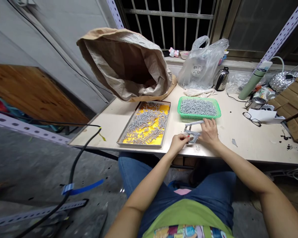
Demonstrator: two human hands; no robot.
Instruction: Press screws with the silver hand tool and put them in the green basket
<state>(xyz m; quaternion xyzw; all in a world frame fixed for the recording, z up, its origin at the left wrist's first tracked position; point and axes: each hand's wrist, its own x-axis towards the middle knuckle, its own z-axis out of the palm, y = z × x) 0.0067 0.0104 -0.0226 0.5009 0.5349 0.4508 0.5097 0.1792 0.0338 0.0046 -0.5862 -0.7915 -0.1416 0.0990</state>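
Observation:
On the table near its front edge is a small grey metal hand tool with two handles, a coil spring and a red part at its left end. My right hand is closed round the tool's handles from the right. At the red part, my left hand has its fingertips pinched together; whatever they hold is too small to make out. Behind the tool stands a green plastic basket full of small silvery metal pins or screws. To the left lies a shallow tray with a yellow lining and many similar metal pieces.
A large open paper sack leans behind the tray. Farther back are a clear plastic bag, a steel kettle and a green bottle. Eyeglasses and stacked cardboard boxes are at the right. A black cable hangs at the left.

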